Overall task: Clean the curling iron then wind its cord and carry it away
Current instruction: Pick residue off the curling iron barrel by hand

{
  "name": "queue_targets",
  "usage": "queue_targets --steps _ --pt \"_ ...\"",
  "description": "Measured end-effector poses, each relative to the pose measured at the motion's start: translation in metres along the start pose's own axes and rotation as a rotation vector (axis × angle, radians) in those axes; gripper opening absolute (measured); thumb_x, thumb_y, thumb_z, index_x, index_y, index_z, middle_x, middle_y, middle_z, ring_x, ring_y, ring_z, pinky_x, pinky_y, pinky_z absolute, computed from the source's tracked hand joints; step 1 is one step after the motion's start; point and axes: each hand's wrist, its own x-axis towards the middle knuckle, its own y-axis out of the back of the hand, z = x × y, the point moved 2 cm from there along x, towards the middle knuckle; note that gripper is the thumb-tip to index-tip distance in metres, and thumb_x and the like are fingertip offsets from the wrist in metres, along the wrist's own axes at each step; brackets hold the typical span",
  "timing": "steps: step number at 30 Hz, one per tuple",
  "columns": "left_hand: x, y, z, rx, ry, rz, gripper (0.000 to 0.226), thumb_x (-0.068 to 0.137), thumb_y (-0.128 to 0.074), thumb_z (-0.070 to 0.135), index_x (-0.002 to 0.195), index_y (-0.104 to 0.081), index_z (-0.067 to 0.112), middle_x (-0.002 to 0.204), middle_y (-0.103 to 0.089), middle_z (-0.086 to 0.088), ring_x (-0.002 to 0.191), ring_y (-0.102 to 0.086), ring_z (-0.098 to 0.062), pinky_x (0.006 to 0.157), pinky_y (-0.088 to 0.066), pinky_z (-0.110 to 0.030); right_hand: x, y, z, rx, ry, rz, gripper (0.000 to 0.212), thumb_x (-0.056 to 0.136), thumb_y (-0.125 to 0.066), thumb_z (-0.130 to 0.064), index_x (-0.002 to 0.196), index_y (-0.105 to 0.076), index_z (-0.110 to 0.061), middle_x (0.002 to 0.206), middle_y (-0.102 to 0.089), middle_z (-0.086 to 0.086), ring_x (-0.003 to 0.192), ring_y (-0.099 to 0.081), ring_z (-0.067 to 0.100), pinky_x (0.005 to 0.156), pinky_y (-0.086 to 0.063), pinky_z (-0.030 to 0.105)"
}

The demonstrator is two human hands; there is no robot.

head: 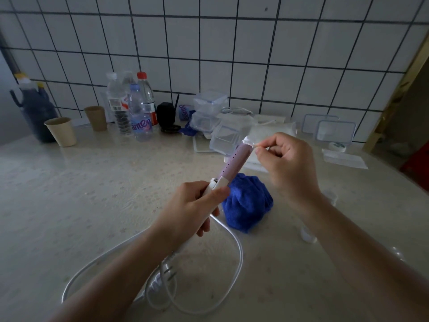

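The curling iron (234,161) has a pink barrel and a white handle and points up and to the right above the counter. My left hand (195,209) grips its handle. My right hand (284,159) pinches a small white swab or wipe (251,142) against the barrel's white tip. Its white cord (234,270) lies in loose loops on the counter below my left forearm, with the plug (168,269) beside it. A crumpled blue cloth (247,203) sits on the counter under the iron.
Water bottles (139,112), two paper cups (61,131), a dark jug (34,110) and clear plastic boxes (209,110) stand along the tiled wall. Container lids (334,130) and a tape roll (336,146) lie at the right. A small cap (307,235) sits near my right forearm.
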Motion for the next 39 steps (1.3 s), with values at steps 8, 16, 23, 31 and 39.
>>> queue_targets --steps 8,16,23,31,39 --pt "0.001 0.003 -0.001 0.036 -0.026 0.087 0.056 0.09 -0.063 0.055 0.075 -0.061 0.002 0.054 -0.061 0.002 0.042 -0.055 -0.018 0.04 -0.042 -0.029 -0.027 -0.03 -0.007 0.009 0.041 -0.206 0.013 0.088 -0.067 -0.018 0.075 -0.067 -0.021 0.044 -0.051 -0.011 0.039 -0.036 0.005 0.043 -0.033 0.018" --pt "-0.001 0.001 0.0 0.024 -0.075 0.06 0.06 0.091 -0.062 0.06 0.08 -0.059 0.001 0.061 -0.06 -0.003 0.044 -0.055 -0.019 0.041 -0.044 -0.032 -0.003 -0.005 -0.006 0.022 -0.026 -0.016 0.017 0.09 -0.072 -0.013 0.074 -0.068 -0.019 0.05 -0.057 0.003 0.043 -0.039 0.006 0.047 -0.036 0.016" --pt "0.003 0.007 -0.004 0.016 -0.075 0.133 0.068 0.087 -0.056 0.068 0.075 -0.059 0.002 0.056 -0.059 -0.007 0.043 -0.055 -0.022 0.041 -0.044 -0.033 -0.036 -0.037 -0.013 -0.036 0.025 -0.252 0.009 0.089 -0.07 -0.021 0.08 -0.07 -0.019 0.053 -0.064 0.002 0.043 -0.048 0.022 0.046 -0.044 0.032" --pt "0.0 0.001 -0.004 0.034 -0.119 0.027 0.054 0.092 -0.058 0.065 0.072 -0.059 0.015 0.061 -0.061 -0.003 0.045 -0.055 -0.02 0.041 -0.044 -0.031 -0.001 -0.002 -0.007 0.005 -0.012 -0.008 0.015 0.088 -0.07 -0.018 0.074 -0.067 -0.017 0.046 -0.052 -0.003 0.043 -0.037 0.008 0.046 -0.033 0.026" --pt "0.0 0.003 0.001 -0.003 -0.104 0.054 0.061 0.09 -0.056 0.066 0.073 -0.059 0.007 0.056 -0.058 -0.006 0.043 -0.053 -0.022 0.04 -0.042 -0.032 -0.029 -0.029 -0.016 -0.007 0.052 -0.194 0.014 0.088 -0.068 -0.019 0.074 -0.067 -0.022 0.047 -0.058 -0.008 0.039 -0.038 0.005 0.042 -0.032 0.019"
